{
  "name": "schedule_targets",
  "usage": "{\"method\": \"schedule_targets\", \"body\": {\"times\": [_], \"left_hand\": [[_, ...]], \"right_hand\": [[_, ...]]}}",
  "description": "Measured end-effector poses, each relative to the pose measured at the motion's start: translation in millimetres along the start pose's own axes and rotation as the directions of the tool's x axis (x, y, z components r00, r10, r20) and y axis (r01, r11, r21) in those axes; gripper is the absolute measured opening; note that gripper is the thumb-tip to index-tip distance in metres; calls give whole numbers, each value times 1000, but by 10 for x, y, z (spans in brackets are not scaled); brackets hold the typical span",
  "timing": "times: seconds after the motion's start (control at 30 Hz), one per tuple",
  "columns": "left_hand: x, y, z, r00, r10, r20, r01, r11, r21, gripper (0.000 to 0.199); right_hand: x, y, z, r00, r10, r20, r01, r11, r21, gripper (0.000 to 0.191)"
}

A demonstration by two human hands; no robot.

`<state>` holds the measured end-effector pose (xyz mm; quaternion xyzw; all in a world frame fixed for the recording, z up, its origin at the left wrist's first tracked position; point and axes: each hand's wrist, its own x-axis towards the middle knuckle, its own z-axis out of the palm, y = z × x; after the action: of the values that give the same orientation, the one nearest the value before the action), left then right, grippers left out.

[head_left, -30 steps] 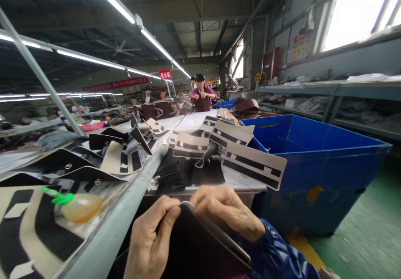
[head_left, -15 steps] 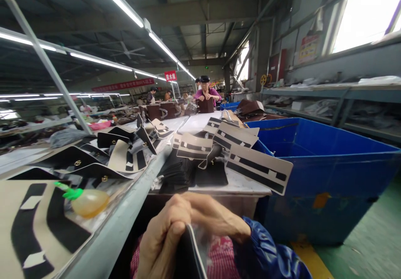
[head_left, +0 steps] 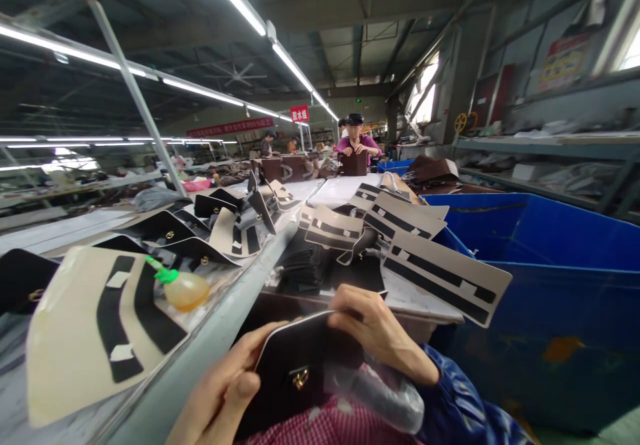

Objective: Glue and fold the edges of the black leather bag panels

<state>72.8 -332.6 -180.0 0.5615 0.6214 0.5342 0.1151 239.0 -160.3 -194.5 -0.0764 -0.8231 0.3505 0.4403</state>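
A black leather-like bag panel point(head_left: 280, 358) with a pale edge and a small gold clasp is held tilted above my lap. My left hand point(head_left: 227, 385) grips its left edge, thumb on the near face. At the top edge, my right hand point(head_left: 375, 325) has its fingers closed over the panel. A clear plastic-wrapped roll point(head_left: 383, 398), possibly a covered handle, hangs at the panel's lower right. Beyond my hands lie a stack of black pieces point(head_left: 303, 268) and beige-backed panels point(head_left: 445, 278) with black strips and white tabs.
On the left bench, a squeeze bottle point(head_left: 185, 290) with a green nozzle rests by a large beige panel point(head_left: 70, 338) and several black flaps point(head_left: 155, 228). A deep blue bin point(head_left: 550, 272) stands right. Across the table, a person point(head_left: 357, 145) holds a brown piece.
The panel has turned from edge-on to show its face and clasp. My hands have moved apart, the right one onto the top edge. The view has swung left.
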Motion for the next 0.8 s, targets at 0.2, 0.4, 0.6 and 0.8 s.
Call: {"method": "schedule_targets", "body": {"times": [0.2, 0.4, 0.6, 0.8], "left_hand": [[93, 52, -49, 997, -41, -63, 41, 999, 9, 27], [148, -18, -40, 953, 304, 4, -283, 881, 380, 28], [115, -86, -51, 936, 348, -56, -299, 867, 399, 13], [172, -140, -66, 894, 437, -97, -317, 773, 550, 11]], "right_hand": [[-51, -42, 31, 999, -53, -2, 52, 994, -96, 34], [-63, -86, 68, 999, 31, 32, -28, 995, -91, 33], [-80, -161, 88, 996, 70, 48, -66, 995, -77, 36], [-50, -221, 208, 990, -140, 21, 141, 971, -194, 33]]}}
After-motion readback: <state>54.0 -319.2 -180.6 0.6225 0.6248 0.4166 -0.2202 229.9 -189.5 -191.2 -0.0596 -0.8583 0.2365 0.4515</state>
